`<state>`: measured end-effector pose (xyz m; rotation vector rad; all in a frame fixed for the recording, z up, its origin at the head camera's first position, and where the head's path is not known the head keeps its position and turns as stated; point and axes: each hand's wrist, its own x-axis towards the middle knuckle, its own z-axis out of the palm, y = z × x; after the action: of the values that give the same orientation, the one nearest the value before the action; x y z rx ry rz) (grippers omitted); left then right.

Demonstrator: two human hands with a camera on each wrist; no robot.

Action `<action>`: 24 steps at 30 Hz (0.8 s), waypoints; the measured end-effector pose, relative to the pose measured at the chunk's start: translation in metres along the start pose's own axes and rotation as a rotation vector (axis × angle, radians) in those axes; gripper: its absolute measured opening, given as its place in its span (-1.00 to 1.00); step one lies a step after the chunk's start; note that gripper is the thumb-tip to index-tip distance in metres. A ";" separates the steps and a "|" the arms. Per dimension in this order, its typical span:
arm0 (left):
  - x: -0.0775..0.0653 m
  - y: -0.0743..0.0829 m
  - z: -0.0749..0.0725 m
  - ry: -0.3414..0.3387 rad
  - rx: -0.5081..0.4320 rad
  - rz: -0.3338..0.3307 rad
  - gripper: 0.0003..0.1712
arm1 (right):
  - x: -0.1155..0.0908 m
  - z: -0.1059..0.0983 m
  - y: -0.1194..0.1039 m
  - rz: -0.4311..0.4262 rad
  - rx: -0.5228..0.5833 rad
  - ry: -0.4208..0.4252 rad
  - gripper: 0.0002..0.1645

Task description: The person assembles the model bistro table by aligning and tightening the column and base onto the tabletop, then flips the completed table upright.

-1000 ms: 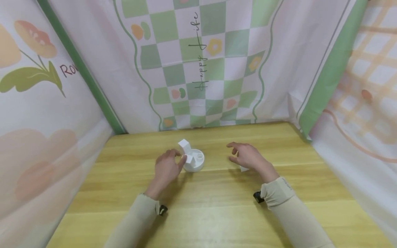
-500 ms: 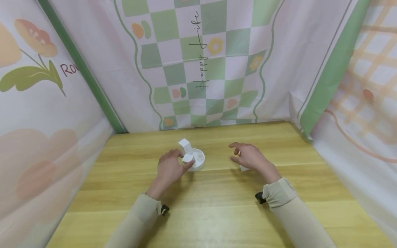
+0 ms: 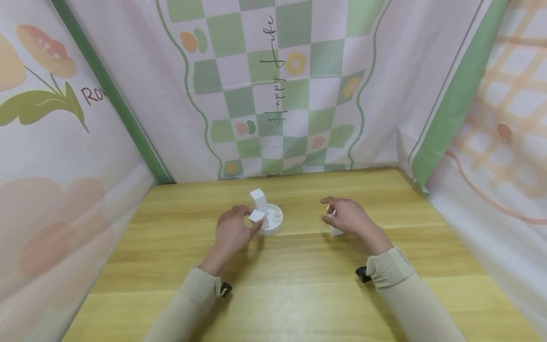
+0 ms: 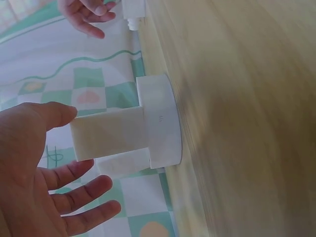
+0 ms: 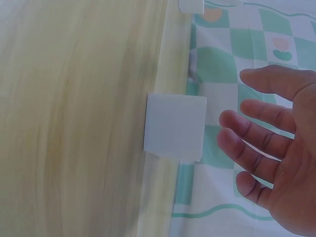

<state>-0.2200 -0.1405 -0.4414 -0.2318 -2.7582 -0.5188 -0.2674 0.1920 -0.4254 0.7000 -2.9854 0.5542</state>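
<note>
In the head view, a round white dish-like base (image 3: 275, 230) with a small ring inside stands on the table. My left hand (image 3: 232, 232) pinches a white rectangular block (image 3: 257, 216) at the base's near left side. The left wrist view has the thumb on one edge of this block (image 4: 111, 132) and the index finger at the opposite edge. Behind it rises a second white block (image 3: 258, 196). My right hand (image 3: 352, 217) hovers with spread fingers around a separate white block (image 3: 335, 231), partly hidden from the head view. A gap lies between fingers and block (image 5: 175, 127) in the right wrist view.
The wooden table (image 3: 282, 294) carries these white pieces towards its far side. Patterned curtains (image 3: 290, 95) hang behind and at both sides. A small ribbed white part (image 4: 133, 23) shows under a white piece near the right hand in the left wrist view.
The left thumb has come round onto the near block, which now sits slightly farther left and higher. The rear block shifts slightly right. My right hand has drifted right, nearer the separate block.
</note>
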 end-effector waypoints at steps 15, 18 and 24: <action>0.001 -0.004 0.000 -0.001 0.016 -0.025 -0.48 | -0.009 -0.002 0.011 0.056 0.002 -0.009 -0.37; 0.002 -0.005 0.000 0.000 0.017 -0.024 -0.49 | -0.011 -0.002 0.013 0.077 -0.010 -0.015 -0.37; 0.003 -0.006 -0.001 0.001 0.006 -0.030 -0.47 | -0.015 -0.004 0.013 0.121 -0.030 0.002 -0.40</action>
<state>-0.2235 -0.1462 -0.4412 -0.1889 -2.7655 -0.5188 -0.2593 0.2106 -0.4273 0.5197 -3.0421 0.5137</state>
